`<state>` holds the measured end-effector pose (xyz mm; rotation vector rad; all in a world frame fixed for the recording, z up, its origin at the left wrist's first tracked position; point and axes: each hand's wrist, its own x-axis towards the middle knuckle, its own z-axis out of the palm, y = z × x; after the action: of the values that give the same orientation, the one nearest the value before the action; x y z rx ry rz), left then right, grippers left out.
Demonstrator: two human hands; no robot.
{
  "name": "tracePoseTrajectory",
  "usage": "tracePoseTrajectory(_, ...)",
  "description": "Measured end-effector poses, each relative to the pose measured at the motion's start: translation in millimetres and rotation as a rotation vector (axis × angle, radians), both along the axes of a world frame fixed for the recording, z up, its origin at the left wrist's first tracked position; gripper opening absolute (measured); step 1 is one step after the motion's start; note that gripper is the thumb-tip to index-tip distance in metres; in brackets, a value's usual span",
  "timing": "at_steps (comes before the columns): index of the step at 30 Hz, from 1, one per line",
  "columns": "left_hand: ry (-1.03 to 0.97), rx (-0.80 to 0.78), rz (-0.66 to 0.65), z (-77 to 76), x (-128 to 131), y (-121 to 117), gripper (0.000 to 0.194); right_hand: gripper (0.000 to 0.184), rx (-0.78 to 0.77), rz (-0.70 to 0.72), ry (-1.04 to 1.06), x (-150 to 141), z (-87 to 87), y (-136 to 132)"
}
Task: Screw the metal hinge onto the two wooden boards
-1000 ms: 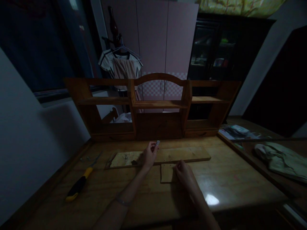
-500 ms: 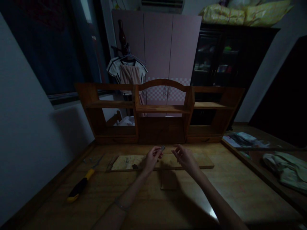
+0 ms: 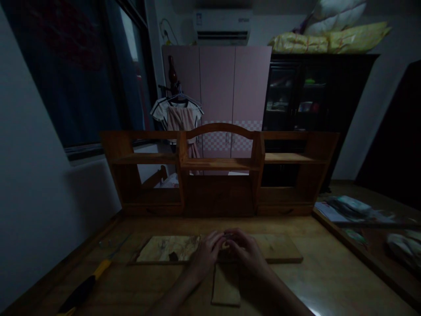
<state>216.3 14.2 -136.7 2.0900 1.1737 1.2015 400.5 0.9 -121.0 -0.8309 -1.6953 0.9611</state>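
Observation:
My left hand (image 3: 208, 252) and my right hand (image 3: 246, 251) meet above the middle of a long wooden board (image 3: 281, 249). Both have bent fingers closed, with the fingertips touching or nearly so. A small grey flat piece, seen earlier in the left fingers, is mostly hidden between them now. The board lies flat, its left end rough and pale with dark patches. A short wooden piece (image 3: 226, 285) lies in front of the board, just below my hands.
A tool with a yellow-and-black handle (image 3: 86, 285) lies on the table (image 3: 158, 287) at the left. Small shiny bits (image 3: 105, 242) lie behind it. A wooden shelf unit (image 3: 220, 163) stands along the back edge. Cloth and papers (image 3: 348, 208) are beyond the right edge.
My hands were apart, the left pinching the small grey piece and the right with loosely bent fingers. They have now come together over the board. The camera view has tilted up.

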Motion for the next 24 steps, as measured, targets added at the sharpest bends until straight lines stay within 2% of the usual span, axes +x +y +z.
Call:
tracePoseTrajectory(7, 0.106, 0.025, -0.068, 9.7, -1.4, -5.5, 0.039, 0.028, -0.089, -0.031, 0.125, -9.3, -3.6, 0.6)
tracePoseTrajectory(15, 0.101, 0.161, -0.119, 11.0, -2.4, -4.7, 0.031, 0.028, -0.137, -0.078, 0.184, -3.6, -0.3, 2.5)
tracePoseTrajectory(20, 0.009, 0.096, -0.151, 11.5, -0.6, -7.9, 0.027, 0.028, -0.154, -0.132, 0.175, -2.7, 2.8, 3.0)
tracePoseTrajectory(24, -0.042, 0.063, -0.141, 13.8, 1.0, -9.7, 0.026, 0.029, -0.15, -0.122, 0.166, -2.8, 3.7, 1.6)
